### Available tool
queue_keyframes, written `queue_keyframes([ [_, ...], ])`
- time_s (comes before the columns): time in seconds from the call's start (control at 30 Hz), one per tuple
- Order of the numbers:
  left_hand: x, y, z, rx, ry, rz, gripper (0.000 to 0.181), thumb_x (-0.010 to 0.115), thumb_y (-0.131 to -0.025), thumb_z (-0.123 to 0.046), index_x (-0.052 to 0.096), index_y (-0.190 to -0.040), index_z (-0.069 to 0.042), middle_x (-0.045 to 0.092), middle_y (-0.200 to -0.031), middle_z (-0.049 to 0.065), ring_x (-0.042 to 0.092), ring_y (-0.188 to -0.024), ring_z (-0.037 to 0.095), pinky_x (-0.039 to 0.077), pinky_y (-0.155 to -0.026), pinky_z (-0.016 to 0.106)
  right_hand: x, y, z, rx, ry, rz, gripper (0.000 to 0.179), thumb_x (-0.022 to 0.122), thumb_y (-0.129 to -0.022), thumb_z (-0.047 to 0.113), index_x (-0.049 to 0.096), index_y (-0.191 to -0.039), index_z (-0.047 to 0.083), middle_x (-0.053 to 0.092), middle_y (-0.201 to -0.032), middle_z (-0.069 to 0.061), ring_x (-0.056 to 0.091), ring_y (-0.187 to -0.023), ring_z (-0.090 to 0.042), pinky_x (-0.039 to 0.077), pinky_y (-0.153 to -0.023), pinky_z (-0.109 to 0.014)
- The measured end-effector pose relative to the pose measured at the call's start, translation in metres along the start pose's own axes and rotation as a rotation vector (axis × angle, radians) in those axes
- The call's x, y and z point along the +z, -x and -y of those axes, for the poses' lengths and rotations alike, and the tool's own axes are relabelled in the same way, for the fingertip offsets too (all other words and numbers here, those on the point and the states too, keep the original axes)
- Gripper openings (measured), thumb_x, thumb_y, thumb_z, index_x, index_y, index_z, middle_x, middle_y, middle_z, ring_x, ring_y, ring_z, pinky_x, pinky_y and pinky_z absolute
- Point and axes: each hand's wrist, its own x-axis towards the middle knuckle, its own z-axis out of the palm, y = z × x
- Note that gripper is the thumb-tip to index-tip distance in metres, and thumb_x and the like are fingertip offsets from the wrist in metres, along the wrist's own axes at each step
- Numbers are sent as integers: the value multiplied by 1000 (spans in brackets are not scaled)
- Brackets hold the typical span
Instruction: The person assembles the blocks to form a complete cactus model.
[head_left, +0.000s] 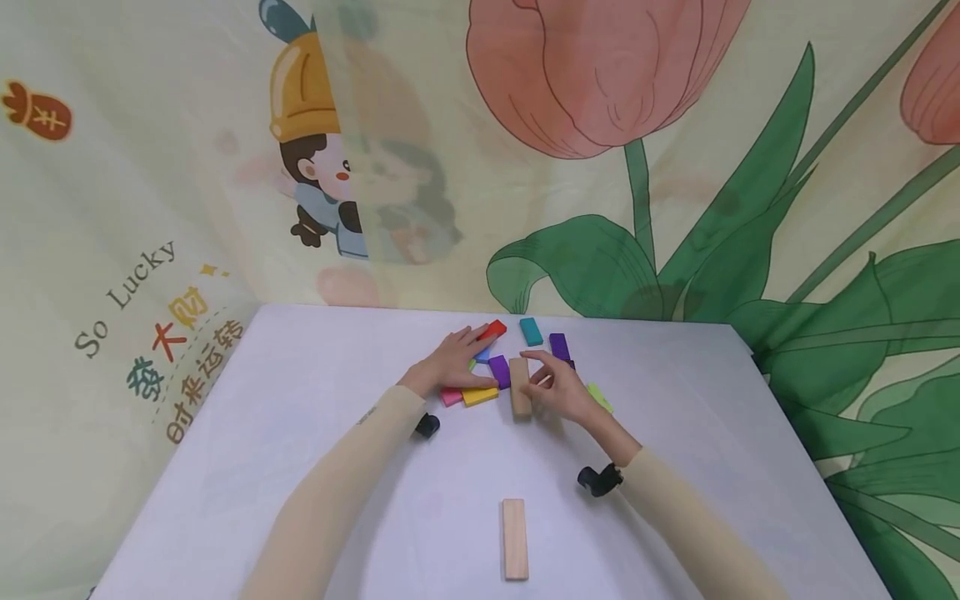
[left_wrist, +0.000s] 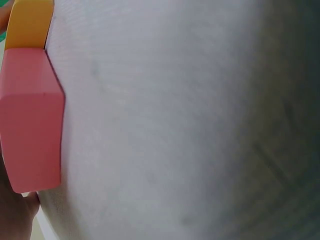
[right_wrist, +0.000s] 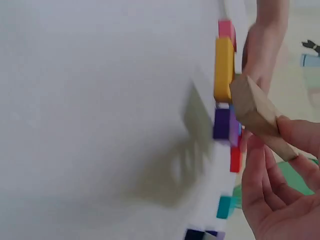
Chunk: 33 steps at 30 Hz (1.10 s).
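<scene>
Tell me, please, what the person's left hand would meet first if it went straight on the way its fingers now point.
Most likely the red rectangular block, right by the fingertips of the left hand in the head view; whether they touch it is unclear.

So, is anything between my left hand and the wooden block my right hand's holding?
Yes: in the head view, a purple block lies between the left hand and the wooden block. On the other side, the right hand pinches the wooden block, with nothing visible between them.
</scene>
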Motion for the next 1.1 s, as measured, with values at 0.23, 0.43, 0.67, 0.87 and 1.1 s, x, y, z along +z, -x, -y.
queue_keyframes([
  [0.23,-1,1,0,3,-4,-6,96,55,-78,-71,18,-156,-29,7,-166,-2,9,-152,34,13,-122,55,17,26,-7,91,-139,124,55,78,-82,20,55,-132,15,67,-87,-7,62,-74,-14,53,-68,-23],
  [0.43,-2,0,1,7,-7,-10,96,56,-79,-71,17,-156,-29,6,-166,-2,9,-152,34,12,-122,54,25,41,-9,140,-228,157,55,80,-80,19,55,-129,12,66,-82,-6,63,-69,-15,56,-67,-24],
  [0.67,0,1,0,-2,11,10,96,57,-78,-71,17,-156,-31,6,-166,-3,7,-152,33,13,-121,57,35,54,-15,104,-271,204,53,79,-79,13,55,-126,8,66,-76,-6,63,-64,-14,57,-64,-27],
  [0.87,-1,2,-2,-9,21,3,95,58,-78,-70,17,-155,-31,6,-166,-3,7,-153,32,14,-121,58,37,60,-17,110,-274,189,53,80,-78,12,56,-125,7,63,-87,-10,65,-65,-14,59,-64,-28],
  [1.1,-1,2,-2,-4,19,14,95,56,-78,-71,15,-156,-33,4,-166,-4,6,-153,31,13,-122,56,39,65,-13,114,-258,185,51,80,-77,10,59,-123,7,60,-89,-11,62,-66,-14,58,-61,-27],
])
